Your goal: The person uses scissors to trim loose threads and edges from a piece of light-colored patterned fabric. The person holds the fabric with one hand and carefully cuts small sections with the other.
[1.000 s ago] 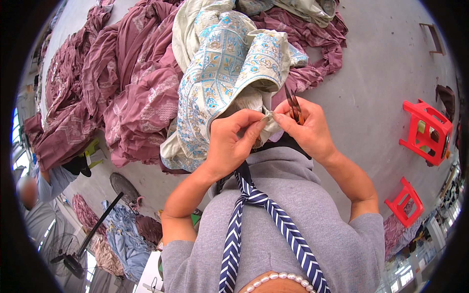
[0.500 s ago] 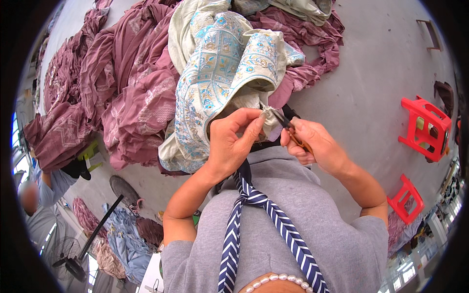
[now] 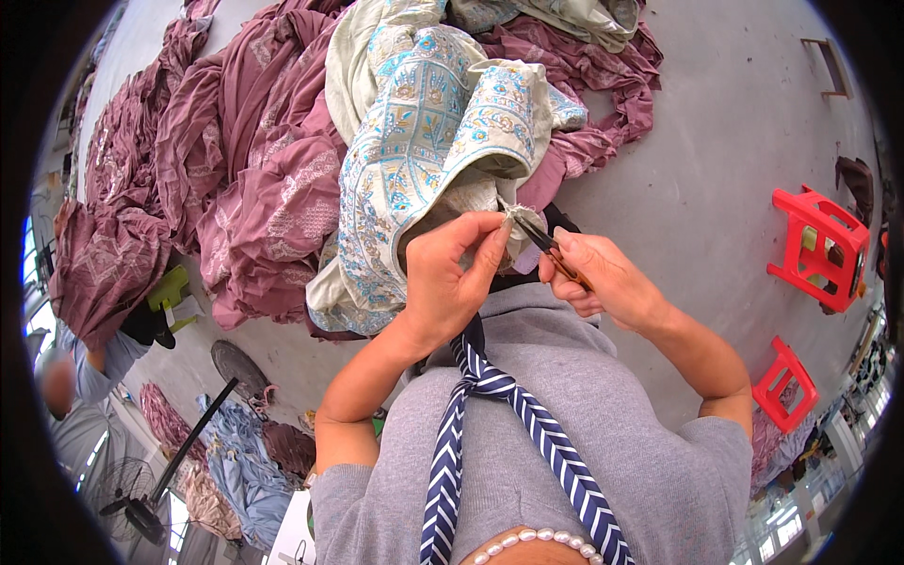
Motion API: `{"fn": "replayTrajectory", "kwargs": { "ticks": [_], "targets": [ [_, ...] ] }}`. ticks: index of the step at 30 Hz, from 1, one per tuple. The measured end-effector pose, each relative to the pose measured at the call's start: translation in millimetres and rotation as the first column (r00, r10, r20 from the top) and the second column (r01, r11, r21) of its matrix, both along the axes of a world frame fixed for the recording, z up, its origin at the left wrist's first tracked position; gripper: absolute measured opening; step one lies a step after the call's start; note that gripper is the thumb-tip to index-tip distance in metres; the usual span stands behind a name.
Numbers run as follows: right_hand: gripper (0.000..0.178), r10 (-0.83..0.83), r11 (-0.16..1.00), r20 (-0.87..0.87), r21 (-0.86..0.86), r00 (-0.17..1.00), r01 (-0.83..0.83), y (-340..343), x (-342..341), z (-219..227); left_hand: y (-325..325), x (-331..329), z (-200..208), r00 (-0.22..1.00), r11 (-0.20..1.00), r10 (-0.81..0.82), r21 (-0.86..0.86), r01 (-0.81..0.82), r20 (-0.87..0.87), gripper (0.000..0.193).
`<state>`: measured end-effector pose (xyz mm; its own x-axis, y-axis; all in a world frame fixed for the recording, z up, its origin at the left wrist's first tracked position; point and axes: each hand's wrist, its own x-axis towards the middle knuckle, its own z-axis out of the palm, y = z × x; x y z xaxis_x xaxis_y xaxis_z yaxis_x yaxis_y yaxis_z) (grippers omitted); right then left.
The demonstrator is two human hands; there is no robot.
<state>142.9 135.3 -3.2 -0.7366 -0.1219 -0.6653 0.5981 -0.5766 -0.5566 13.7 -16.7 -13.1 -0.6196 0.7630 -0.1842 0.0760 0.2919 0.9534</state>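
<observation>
Two bare hands are at the near end of the embroidered cloth (image 3: 400, 155), which lies in front of the person's body. The left hand (image 3: 450, 275) has thumb and forefinger pinched together on its frayed pale edge (image 3: 511, 215); the other fingers curl inward, partly out of sight. The right hand (image 3: 610, 281) is closed around the handles of dark-bladed snips (image 3: 541, 237), pointed at that pinch. Their tips get lost among the loose threads, so whether the blades are apart or touch a thread cannot be told.

The embroidered cloth is off-white, with blue scrolls, gold-brown motifs and a grid of blue lines. One part curls into a roll with a dark, shadowed hollow; its underside and whatever bears it are hidden, and its far end runs into other pale folds.

Left of the embroidered cloth, mauve fabric (image 3: 268, 179) heaps up with paler patterned patches, more of it emerging on the right. Well to the right of the embroidered cloth, a red stool (image 3: 822, 252) stands on the grey floor (image 3: 720, 141). Far left of it, a co-worker's blue sleeve (image 3: 99, 363) is cut off by the dark fisheye rim.
</observation>
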Motion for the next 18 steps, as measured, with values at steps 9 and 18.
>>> {"fn": "replayTrajectory", "kwargs": {
  "ticks": [9,18],
  "targets": [
    [0.047,0.022,0.997,-0.044,0.069,0.999,-0.019,2.8,-0.4,-2.1,0.1,0.1,-2.9,0.993,0.999,-0.029,0.021,0.032,-0.116,0.01],
    [0.033,0.269,0.617,-0.123,0.784,0.955,-0.073,2.4,-7.8,2.5,0.0,-1.1,-6.1,0.959,0.997,-0.038,0.055,0.055,-0.28,0.01]
  ]
}}
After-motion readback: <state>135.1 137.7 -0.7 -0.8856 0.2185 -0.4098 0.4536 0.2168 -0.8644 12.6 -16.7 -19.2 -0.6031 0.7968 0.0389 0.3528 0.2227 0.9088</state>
